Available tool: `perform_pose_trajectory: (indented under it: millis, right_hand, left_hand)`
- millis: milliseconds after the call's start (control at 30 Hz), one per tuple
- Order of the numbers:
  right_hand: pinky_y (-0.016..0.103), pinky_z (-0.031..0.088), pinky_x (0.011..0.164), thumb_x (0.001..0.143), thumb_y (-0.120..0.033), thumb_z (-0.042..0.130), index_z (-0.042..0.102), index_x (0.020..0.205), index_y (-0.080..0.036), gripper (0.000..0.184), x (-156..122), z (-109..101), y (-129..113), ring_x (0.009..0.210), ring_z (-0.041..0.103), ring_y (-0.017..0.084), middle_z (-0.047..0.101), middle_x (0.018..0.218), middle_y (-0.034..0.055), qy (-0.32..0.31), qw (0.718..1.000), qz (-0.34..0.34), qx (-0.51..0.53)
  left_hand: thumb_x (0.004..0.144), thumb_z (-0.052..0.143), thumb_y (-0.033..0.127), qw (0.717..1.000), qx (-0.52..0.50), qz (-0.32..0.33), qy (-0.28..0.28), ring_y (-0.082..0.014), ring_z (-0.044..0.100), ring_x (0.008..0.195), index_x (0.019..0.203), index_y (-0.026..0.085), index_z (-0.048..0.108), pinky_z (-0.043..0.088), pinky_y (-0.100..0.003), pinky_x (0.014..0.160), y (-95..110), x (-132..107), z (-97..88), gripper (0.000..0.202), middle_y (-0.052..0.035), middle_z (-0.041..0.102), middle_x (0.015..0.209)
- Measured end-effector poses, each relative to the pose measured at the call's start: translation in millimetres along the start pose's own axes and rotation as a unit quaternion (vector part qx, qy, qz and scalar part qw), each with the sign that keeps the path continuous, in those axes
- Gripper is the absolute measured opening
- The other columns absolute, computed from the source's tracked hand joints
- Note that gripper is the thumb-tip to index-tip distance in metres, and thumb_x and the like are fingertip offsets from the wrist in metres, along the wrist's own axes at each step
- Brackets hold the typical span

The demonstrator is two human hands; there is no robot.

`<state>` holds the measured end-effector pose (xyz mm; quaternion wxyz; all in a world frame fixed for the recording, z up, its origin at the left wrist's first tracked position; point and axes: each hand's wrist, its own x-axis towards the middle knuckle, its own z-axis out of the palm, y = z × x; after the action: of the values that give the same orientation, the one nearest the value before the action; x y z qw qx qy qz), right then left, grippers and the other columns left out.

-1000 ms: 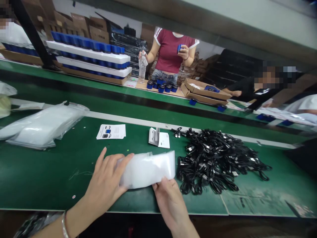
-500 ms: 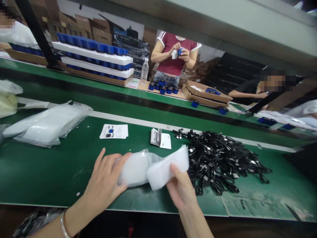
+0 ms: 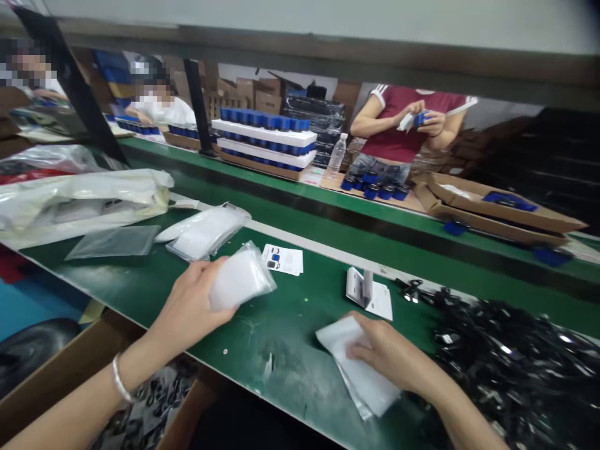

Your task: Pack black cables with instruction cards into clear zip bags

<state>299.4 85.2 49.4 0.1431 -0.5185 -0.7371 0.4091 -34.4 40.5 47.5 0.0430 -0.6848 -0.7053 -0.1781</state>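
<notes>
My left hand [image 3: 199,300] is closed around a stack of white translucent plastic bags [image 3: 242,275], held above the green bench. My right hand [image 3: 379,350] grips a second bunch of thin plastic bags [image 3: 363,375], thumb on top, low over the bench. Behind the right hand stands a partly folded leaflet [image 3: 370,292]. A small stack of printed cards [image 3: 284,259] lies beyond the left hand's bags. To the right of my right hand spreads a heap of black USB cables [image 3: 510,356]. Packs of white bags [image 3: 206,231] rest behind my left hand.
A large plastic sack [image 3: 94,200] and a flat clear bag [image 3: 115,242] lie at the left. Below the bench edge is a carton [image 3: 60,381] of small bagged items. Across the bench are stacked trays of blue items [image 3: 267,134], a bottle [image 3: 336,156] and co-workers.
My hands have moved apart; the bags held together before are now in two separate bunches. The view has turned left, showing the sack and carton.
</notes>
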Motion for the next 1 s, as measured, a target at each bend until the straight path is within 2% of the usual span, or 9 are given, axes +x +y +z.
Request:
perform_pose_trajectory:
  millis: [67, 167, 333, 467, 600, 667, 800, 900, 1000]
  right_hand:
    - [0.033, 0.047, 0.065, 0.07, -0.015, 0.062, 0.06, 0.112, -0.025, 0.044, 6.0, 13.2, -0.9, 0.073, 0.064, 0.026, 0.07, 0.078, 0.0027, 0.015, 0.997, -0.047, -0.058]
    - [0.037, 0.048, 0.078, 0.074, -0.016, 0.06, 0.041, 0.132, -0.032, 0.063, 9.4, 23.1, 0.3, 0.09, 0.063, 0.027, 0.065, 0.109, 0.0054, 0.025, 0.992, -0.1, -0.075]
    - [0.045, 0.041, 0.096, 0.075, -0.012, 0.059, 0.033, 0.137, -0.026, 0.069, -1.1, 30.4, 1.9, 0.118, 0.048, 0.028, 0.045, 0.131, 0.0108, 0.114, 0.965, -0.157, -0.177]
    - [0.054, 0.036, 0.1, 0.076, -0.024, 0.065, 0.03, 0.137, -0.021, 0.07, -27.9, 48.8, 8.7, 0.123, 0.041, 0.033, 0.043, 0.134, 0.0166, 0.179, 0.949, -0.132, -0.224]
    - [0.061, 0.026, 0.103, 0.076, -0.025, 0.066, 0.034, 0.135, -0.016, 0.067, -50.5, 64.8, 17.4, 0.129, 0.034, 0.035, 0.043, 0.136, 0.0182, 0.158, 0.947, -0.117, -0.254]
    - [0.06, 0.024, 0.105, 0.081, -0.021, 0.059, 0.043, 0.13, -0.015, 0.052, -54.3, 64.4, 19.1, 0.13, 0.033, 0.032, 0.045, 0.136, 0.0165, 0.13, 0.948, -0.127, -0.26]
    - [0.055, 0.019, 0.108, 0.086, -0.014, 0.05, 0.047, 0.128, -0.017, 0.042, -51.9, 52.2, 18.5, 0.131, 0.033, 0.025, 0.047, 0.137, 0.0106, 0.075, 0.948, -0.187, -0.246]
    - [0.054, 0.016, 0.109, 0.085, -0.009, 0.048, 0.049, 0.126, -0.021, 0.043, -47.2, 43.8, 20.5, 0.132, 0.032, 0.022, 0.049, 0.135, 0.0061, 0.067, 0.947, -0.214, -0.231]
    - [0.056, 0.014, 0.109, 0.084, -0.006, 0.048, 0.053, 0.122, -0.021, 0.041, -45.7, 41.1, 27.1, 0.132, 0.032, 0.023, 0.052, 0.132, 0.0066, 0.101, 0.941, -0.213, -0.241]
  left_hand:
    - [0.07, 0.061, 0.041, 0.999, 0.03, -0.013, 0.013, -0.0296, 0.059, 0.091, 0.129, 0.015, 0.04, 0.049, -0.042, 0.081, -11.5, 11.0, -3.7, 0.068, -0.0107, 0.051, 0.1]
    - [0.07, 0.061, 0.044, 0.998, 0.051, -0.016, 0.034, -0.0344, 0.058, 0.094, 0.129, 0.013, 0.039, 0.049, -0.045, 0.078, -17.5, 31.3, 0.6, 0.07, -0.0142, 0.055, 0.1]
    - [0.076, 0.058, 0.034, 0.993, 0.076, 0.002, 0.09, -0.0445, 0.042, 0.117, 0.133, 0.01, 0.033, 0.036, -0.059, 0.092, -7.7, 57.0, 21.4, 0.067, -0.0245, 0.042, 0.126]
    - [0.084, 0.05, 0.026, 0.991, 0.071, 0.032, 0.105, -0.0439, 0.029, 0.128, 0.128, 0.015, 0.039, 0.019, -0.067, 0.1, -2.9, 63.8, 35.0, 0.047, -0.0151, 0.031, 0.14]
    - [0.091, 0.038, 0.025, 0.992, 0.057, 0.048, 0.104, -0.0458, 0.024, 0.129, 0.127, 0.013, 0.038, 0.011, -0.073, 0.097, 6.6, 66.1, 34.7, 0.038, -0.012, 0.023, 0.144]
    - [0.091, 0.04, 0.029, 0.994, 0.013, 0.076, 0.077, -0.0448, 0.023, 0.13, 0.13, 0.013, 0.036, 0.013, -0.071, 0.099, 21.0, 62.8, 33.2, 0.042, -0.0137, 0.024, 0.144]
    - [0.083, 0.053, 0.046, 0.976, -0.104, 0.18, -0.056, -0.0314, 0.046, 0.121, 0.13, 0.021, 0.041, 0.044, -0.045, 0.095, 66.6, 40.6, 41.5, 0.055, -0.0122, 0.04, 0.137]
    - [0.069, 0.066, 0.052, 0.923, -0.154, 0.296, -0.192, -0.0339, 0.036, 0.129, 0.138, 0.027, 0.03, 0.033, -0.056, 0.101, 98.4, 20.9, 55.3, 0.081, -0.0136, 0.036, 0.144]
    - [0.06, 0.072, 0.054, 0.89, -0.153, 0.371, -0.216, -0.0352, 0.026, 0.133, 0.14, 0.027, 0.028, 0.014, -0.065, 0.103, 115.5, 13.1, 66.6, 0.095, -0.0153, 0.036, 0.144]
